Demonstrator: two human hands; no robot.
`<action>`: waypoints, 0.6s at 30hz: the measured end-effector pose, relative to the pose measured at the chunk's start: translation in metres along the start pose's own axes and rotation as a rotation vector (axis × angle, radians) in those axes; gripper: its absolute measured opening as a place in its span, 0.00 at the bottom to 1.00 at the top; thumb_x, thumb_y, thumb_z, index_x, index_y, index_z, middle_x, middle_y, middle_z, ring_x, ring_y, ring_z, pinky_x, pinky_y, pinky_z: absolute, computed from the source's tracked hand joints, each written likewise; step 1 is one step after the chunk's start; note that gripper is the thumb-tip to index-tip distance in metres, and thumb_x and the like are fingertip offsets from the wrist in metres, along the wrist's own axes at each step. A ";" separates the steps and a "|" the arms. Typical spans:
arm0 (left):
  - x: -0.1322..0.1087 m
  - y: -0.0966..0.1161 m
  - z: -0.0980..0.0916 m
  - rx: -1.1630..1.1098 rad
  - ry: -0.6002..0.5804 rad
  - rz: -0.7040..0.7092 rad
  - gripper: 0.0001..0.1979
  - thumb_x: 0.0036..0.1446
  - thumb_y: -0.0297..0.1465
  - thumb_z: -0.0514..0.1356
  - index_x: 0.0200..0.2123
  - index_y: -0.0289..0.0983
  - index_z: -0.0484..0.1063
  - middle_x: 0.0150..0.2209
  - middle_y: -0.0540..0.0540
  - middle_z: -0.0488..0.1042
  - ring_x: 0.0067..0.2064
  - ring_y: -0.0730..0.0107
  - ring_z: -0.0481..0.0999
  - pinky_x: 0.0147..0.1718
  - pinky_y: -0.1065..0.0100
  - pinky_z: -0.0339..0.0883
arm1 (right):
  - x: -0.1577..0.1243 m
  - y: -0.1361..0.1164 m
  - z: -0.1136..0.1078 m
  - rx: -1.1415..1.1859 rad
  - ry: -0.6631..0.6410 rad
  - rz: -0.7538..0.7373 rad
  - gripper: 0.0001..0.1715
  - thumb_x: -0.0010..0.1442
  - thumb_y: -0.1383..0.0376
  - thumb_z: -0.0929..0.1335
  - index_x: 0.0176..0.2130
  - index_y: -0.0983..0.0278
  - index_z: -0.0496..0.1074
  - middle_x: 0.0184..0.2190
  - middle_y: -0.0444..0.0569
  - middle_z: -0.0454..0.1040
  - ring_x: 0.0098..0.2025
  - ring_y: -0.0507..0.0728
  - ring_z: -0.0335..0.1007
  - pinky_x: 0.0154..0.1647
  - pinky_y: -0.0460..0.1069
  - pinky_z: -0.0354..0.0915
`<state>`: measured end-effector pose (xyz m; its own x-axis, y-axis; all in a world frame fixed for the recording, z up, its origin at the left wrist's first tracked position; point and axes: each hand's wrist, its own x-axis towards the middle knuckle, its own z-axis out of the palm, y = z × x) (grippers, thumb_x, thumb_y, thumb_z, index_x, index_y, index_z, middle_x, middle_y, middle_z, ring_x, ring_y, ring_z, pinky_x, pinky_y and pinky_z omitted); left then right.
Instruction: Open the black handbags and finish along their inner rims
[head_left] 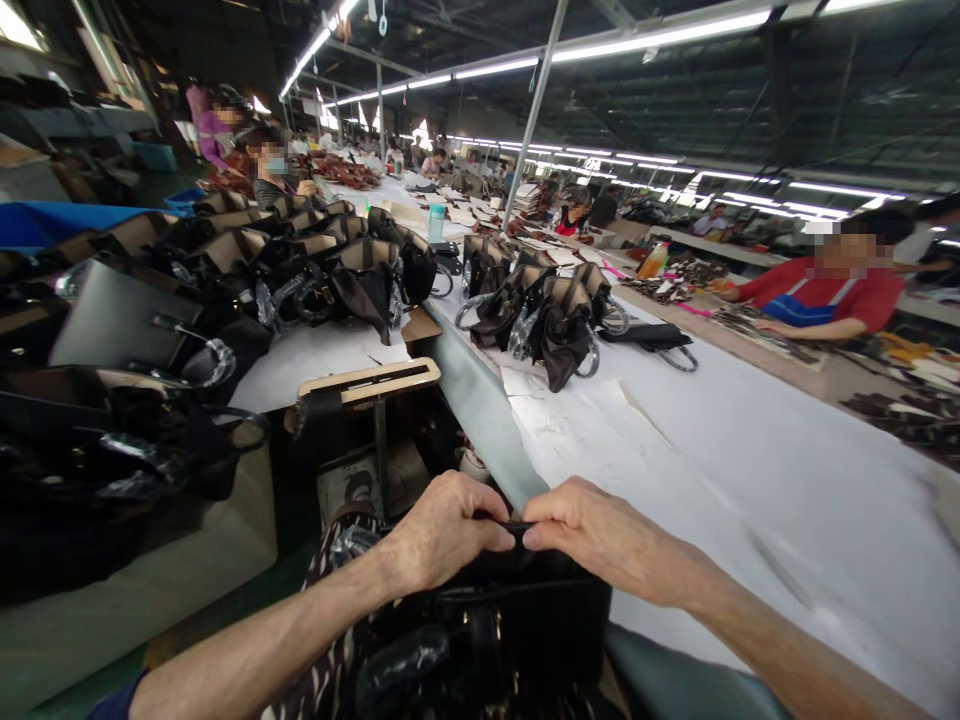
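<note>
Thumbs and fingertips pinch together, left hand (454, 532) and right hand (611, 540) almost meeting, both clamped on the top edge of the black bag (551, 620), probably to hold that rim taut. The bag sits right below the fingers, seemingly propped on the lap, leaving both hands for the edge. Lower left, a plastic-wrapped handle (405, 665) flops, likely covered against scuffs. Beyond the fingers, more bags (562, 325) cluster on the white tabletop (750, 450).

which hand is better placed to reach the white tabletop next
Probably the right hand: it is nearer the white tabletop, while the left hand is farther off. Both pinch the black bag at its top edge, so the right would first have to let go.
</note>
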<state>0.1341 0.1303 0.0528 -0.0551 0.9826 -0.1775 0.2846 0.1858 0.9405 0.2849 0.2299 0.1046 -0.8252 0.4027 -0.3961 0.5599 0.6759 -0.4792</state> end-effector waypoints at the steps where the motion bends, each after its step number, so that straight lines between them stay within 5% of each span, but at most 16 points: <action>1: 0.000 0.001 0.001 0.020 0.012 -0.010 0.07 0.44 0.29 0.58 0.25 0.34 0.76 0.20 0.53 0.67 0.26 0.74 0.63 0.25 0.74 0.54 | 0.001 -0.003 -0.001 -0.038 0.011 -0.008 0.17 0.54 0.63 0.64 0.19 0.64 0.57 0.15 0.37 0.51 0.21 0.48 0.49 0.24 0.45 0.46; 6: 0.000 0.007 0.003 0.145 0.062 0.047 0.08 0.46 0.29 0.57 0.27 0.35 0.77 0.23 0.52 0.70 0.28 0.73 0.66 0.26 0.74 0.56 | 0.004 -0.013 0.001 -0.229 0.052 -0.082 0.13 0.55 0.66 0.63 0.20 0.64 0.63 0.16 0.39 0.56 0.22 0.49 0.52 0.25 0.45 0.46; 11: -0.006 0.004 -0.016 0.146 -0.033 0.176 0.09 0.48 0.28 0.57 0.31 0.37 0.77 0.29 0.52 0.73 0.32 0.73 0.69 0.33 0.76 0.59 | 0.005 -0.004 0.002 -0.106 0.026 -0.069 0.18 0.58 0.62 0.61 0.19 0.64 0.57 0.17 0.38 0.54 0.21 0.48 0.50 0.23 0.44 0.47; 15: -0.014 -0.011 -0.046 0.159 -0.051 0.038 0.09 0.48 0.30 0.57 0.29 0.35 0.77 0.25 0.52 0.73 0.28 0.73 0.68 0.28 0.76 0.59 | 0.007 0.011 0.003 0.059 -0.020 -0.028 0.19 0.58 0.61 0.60 0.21 0.63 0.48 0.18 0.38 0.47 0.21 0.48 0.45 0.21 0.44 0.44; 18: -0.018 -0.028 -0.061 -0.086 -0.082 -0.046 0.11 0.48 0.30 0.57 0.32 0.33 0.76 0.27 0.50 0.74 0.29 0.73 0.69 0.30 0.75 0.61 | 0.008 0.018 0.004 0.111 -0.036 -0.026 0.18 0.58 0.61 0.60 0.22 0.62 0.46 0.19 0.38 0.44 0.21 0.48 0.42 0.20 0.45 0.43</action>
<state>0.0693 0.1073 0.0474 0.0134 0.9704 -0.2410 0.2005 0.2335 0.9515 0.2887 0.2428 0.0895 -0.8376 0.3622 -0.4090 0.5446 0.6128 -0.5726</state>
